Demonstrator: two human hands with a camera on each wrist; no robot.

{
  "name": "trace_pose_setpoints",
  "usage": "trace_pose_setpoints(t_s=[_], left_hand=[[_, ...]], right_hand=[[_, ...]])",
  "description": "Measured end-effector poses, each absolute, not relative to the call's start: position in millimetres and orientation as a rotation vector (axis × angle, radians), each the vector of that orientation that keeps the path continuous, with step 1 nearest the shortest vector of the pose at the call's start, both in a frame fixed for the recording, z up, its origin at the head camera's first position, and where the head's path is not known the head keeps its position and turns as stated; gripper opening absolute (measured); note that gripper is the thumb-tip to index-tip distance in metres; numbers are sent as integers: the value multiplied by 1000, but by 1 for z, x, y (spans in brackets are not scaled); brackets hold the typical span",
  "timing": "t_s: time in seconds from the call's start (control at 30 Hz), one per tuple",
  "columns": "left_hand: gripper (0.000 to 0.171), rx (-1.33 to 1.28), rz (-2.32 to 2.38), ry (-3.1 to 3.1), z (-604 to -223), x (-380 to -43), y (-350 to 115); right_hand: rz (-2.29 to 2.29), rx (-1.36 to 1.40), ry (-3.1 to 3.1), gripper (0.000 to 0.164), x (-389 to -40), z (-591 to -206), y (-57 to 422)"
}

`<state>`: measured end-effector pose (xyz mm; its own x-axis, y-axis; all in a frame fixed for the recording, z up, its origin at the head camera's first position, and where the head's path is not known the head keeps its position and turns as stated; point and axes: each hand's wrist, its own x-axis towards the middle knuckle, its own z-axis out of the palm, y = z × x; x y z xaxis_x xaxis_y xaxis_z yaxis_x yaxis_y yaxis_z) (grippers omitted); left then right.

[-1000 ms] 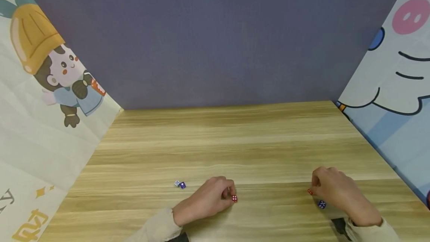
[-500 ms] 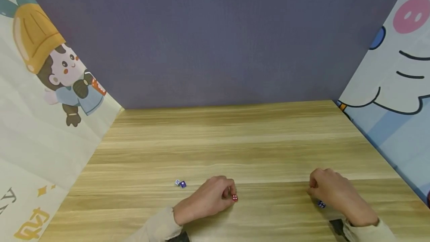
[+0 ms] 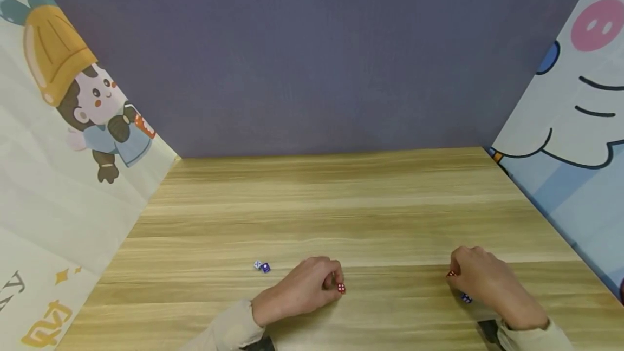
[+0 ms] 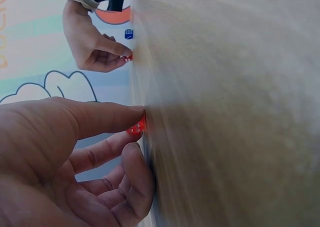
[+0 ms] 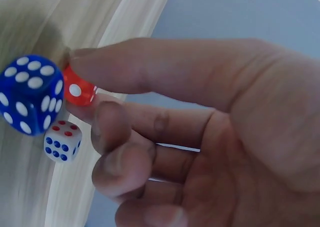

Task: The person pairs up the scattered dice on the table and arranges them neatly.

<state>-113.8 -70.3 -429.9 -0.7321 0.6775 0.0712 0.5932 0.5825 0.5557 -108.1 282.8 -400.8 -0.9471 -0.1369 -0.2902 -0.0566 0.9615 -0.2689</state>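
Note:
My left hand [image 3: 303, 290] pinches a red die [image 3: 341, 288] at the tabletop; the left wrist view shows that red die [image 4: 135, 128] between thumb and index finger. To the right, my right hand [image 3: 487, 280] holds another red die [image 3: 452, 274] between thumb and finger, and the right wrist view shows one white pip on this red die [image 5: 79, 88]. Close by that hand lies a blue die [image 3: 466, 298] with white pips. A white die [image 5: 63, 142] also appears there in the right wrist view; the hand hides it from the head view.
Left of my left hand, a small white die [image 3: 257, 265] and a blue die [image 3: 265, 267] sit side by side on the wooden table [image 3: 312, 199]. A dark grey panel [image 3: 312, 58] stands at the back, with cartoon-printed sheets on both sides.
The red die at my right fingertips was hidden half a second ago and shows again, with a different look. My right hand has shifted only slightly. My left hand stays in place.

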Motion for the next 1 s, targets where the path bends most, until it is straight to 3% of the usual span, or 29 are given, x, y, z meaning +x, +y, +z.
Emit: trace_pose_setpoints(t_s=[1.0], left_hand=[[14, 1096, 882, 2658, -432, -115, -71]], right_hand=[[-378, -224, 2873, 12, -108, -400, 278]])
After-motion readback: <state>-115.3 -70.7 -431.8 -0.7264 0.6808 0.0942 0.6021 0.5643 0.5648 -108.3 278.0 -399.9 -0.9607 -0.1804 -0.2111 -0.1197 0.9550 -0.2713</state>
